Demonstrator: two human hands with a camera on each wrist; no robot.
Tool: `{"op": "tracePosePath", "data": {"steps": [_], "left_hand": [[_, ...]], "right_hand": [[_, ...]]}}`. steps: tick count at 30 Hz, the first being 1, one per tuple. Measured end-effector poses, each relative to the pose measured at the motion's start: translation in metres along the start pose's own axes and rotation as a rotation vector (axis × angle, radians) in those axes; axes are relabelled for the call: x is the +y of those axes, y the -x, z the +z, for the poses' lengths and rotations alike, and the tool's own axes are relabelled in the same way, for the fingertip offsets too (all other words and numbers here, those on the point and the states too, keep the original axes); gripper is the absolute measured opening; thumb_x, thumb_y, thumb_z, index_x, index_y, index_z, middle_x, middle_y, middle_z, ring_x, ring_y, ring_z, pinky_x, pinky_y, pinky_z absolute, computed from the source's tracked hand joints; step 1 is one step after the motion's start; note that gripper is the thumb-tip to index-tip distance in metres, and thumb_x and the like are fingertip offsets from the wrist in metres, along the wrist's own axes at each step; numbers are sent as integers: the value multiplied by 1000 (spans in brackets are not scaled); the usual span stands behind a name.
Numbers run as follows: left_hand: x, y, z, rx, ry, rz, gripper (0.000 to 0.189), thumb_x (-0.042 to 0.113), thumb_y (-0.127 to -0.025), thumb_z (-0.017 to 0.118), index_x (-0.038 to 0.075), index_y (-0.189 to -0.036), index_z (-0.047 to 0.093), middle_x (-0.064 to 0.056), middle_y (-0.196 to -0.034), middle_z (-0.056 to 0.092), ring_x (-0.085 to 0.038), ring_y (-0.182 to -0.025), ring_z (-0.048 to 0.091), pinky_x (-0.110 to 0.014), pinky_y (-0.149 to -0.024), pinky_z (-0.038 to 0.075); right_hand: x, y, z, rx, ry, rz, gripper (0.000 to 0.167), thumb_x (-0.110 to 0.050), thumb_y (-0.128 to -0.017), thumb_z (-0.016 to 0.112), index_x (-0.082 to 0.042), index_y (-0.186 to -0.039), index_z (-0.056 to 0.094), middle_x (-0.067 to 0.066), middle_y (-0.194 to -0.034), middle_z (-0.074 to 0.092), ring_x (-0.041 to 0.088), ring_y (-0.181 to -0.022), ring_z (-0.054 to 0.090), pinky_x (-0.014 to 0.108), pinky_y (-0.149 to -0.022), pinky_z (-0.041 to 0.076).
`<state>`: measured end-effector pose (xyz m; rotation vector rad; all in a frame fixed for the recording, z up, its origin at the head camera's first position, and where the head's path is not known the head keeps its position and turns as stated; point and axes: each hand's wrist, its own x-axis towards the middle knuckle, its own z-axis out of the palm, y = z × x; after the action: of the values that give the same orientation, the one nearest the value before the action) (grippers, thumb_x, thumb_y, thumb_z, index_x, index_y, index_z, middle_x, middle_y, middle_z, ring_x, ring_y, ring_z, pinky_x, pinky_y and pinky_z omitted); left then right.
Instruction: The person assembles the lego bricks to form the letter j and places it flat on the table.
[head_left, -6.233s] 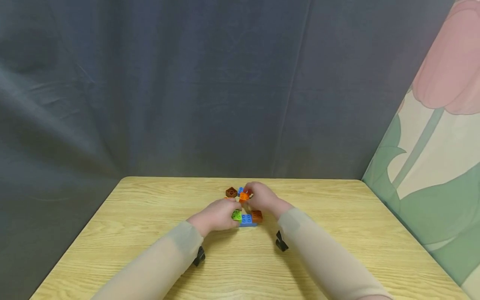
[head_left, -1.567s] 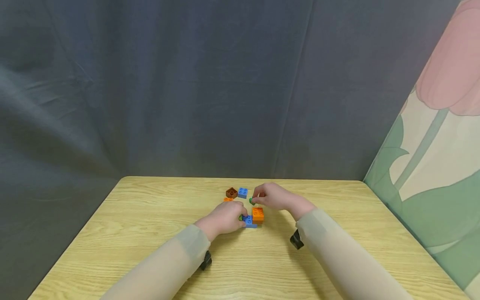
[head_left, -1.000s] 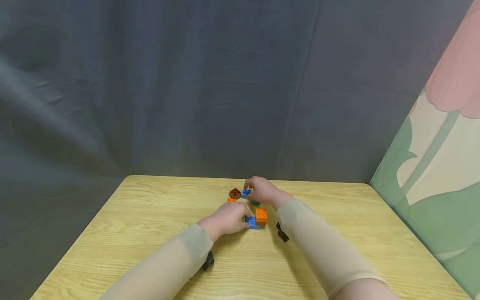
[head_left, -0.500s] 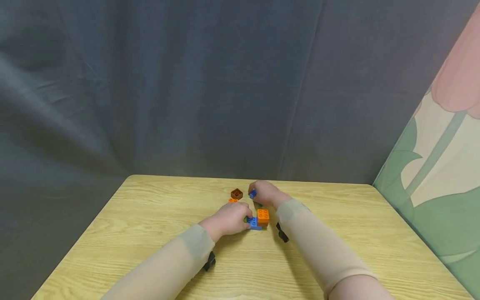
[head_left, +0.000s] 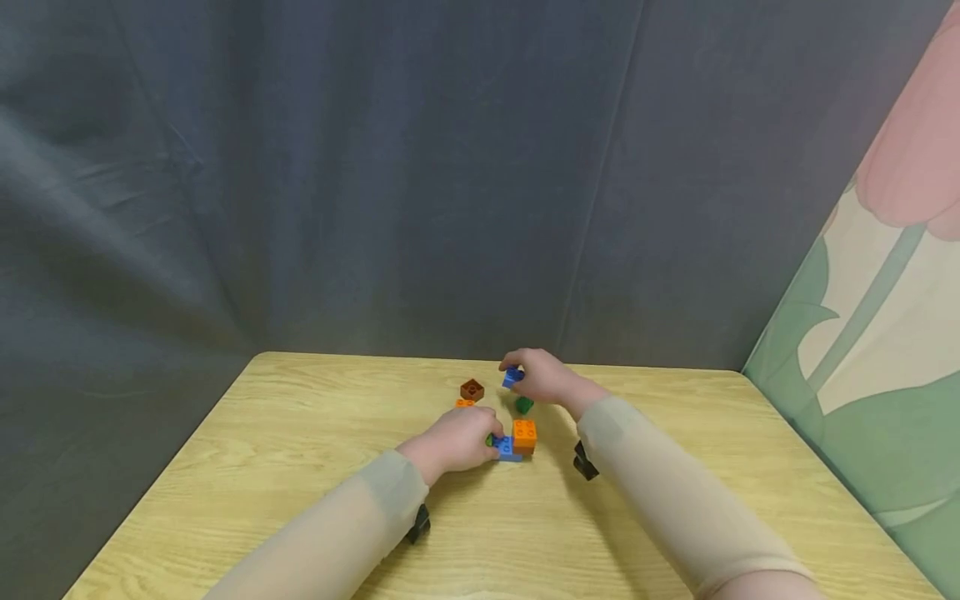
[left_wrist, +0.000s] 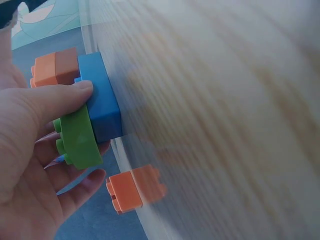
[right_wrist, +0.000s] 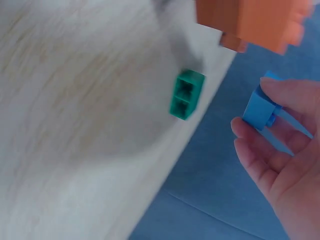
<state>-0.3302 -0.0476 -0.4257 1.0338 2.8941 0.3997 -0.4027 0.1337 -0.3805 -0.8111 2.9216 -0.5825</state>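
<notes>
- Dark curtain (head_left: 412,167): fills the upper left and upper middle of the head view, behind the wooden table (head_left: 315,433), which spreads across the lower part.
- Left sleeve (head_left: 330,525): beige, rising from the bottom left, with a black wrist device (head_left: 419,525) at its lower side.
- Left hand (head_left: 453,439): just left of the lower centre, clamped on the long blue brick, thumb pressed against its side in the left wrist view.
- Orange brick (head_left: 465,403) and brown brick (head_left: 472,390): near each other on the table, above the left hand; the hand partly covers the orange one.
- Light-green brick (head_left: 491,439): attached on the studded side of the long blue brick (head_left: 509,451), mostly hidden by fingers in the head view.
- Small blue brick (head_left: 513,377): right of the brown brick, pinched between thumb and fingers of the right hand (head_left: 547,377); the right wrist view shows it at right, against the curtain. The two hands are apart.
- Dark-green brick (head_left: 523,405): on the table below the right hand, hollow side showing at the middle of the right wrist view.
- Orange top brick (head_left: 525,429): stacked on a second brown brick (left_wrist: 67,66), on the right end of the long blue brick.
- Right sleeve (head_left: 675,483): runs to the lower right.
- Tulip-patterned panel (head_left: 900,308): along the right edge.
</notes>
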Motion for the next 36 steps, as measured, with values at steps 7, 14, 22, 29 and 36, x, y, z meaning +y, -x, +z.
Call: {"op": "tracePosePath", "data": {"steps": [7, 14, 22, 29, 36], "left_hand": [[-2, 1, 3, 8, 0, 4, 24, 26, -90, 75, 14, -111, 76, 7, -96, 60, -7, -82, 55, -29, -82, 49], [1, 2, 3, 20, -19, 20, 22, 25, -89, 76, 14, -109, 77, 6, -98, 63, -8, -85, 57, -31, -83, 49], [1, 2, 1, 22, 0, 7, 16, 25, -89, 76, 15, -101, 77, 7, -90, 61, -10, -76, 53, -29, -76, 48], [0, 1, 4, 24, -1, 8, 16, 25, -89, 76, 15, -102, 77, 8, -89, 60, -8, -75, 51, -28, -75, 47], [1, 2, 2, 34, -5, 14, 13, 24, -88, 77, 15, -98, 77, 10, -83, 55, -10, -70, 49, -27, -69, 44]], "right_hand": [[-7, 20, -9, -8, -38, -57, 35, -5, -89, 73, -10, -122, 67, 8, -119, 63, 18, -87, 56, 37, -81, 50], [-14, 46, -9, -25, -39, -134, 33, -3, -88, 74, -11, -119, 69, 3, -114, 64, 15, -89, 58, 36, -83, 51], [-20, 62, -11, -77, -42, -181, 34, 3, -84, 74, -8, -116, 68, 3, -108, 66, 17, -90, 61, 39, -83, 52], [-16, 64, -5, -109, -68, -176, 34, 4, -83, 75, -5, -115, 68, 2, -104, 65, 16, -88, 61, 39, -81, 52], [-20, 66, -6, -117, -47, -200, 34, 5, -82, 76, -3, -114, 69, 1, -104, 67, 17, -87, 60, 37, -80, 51]]}}
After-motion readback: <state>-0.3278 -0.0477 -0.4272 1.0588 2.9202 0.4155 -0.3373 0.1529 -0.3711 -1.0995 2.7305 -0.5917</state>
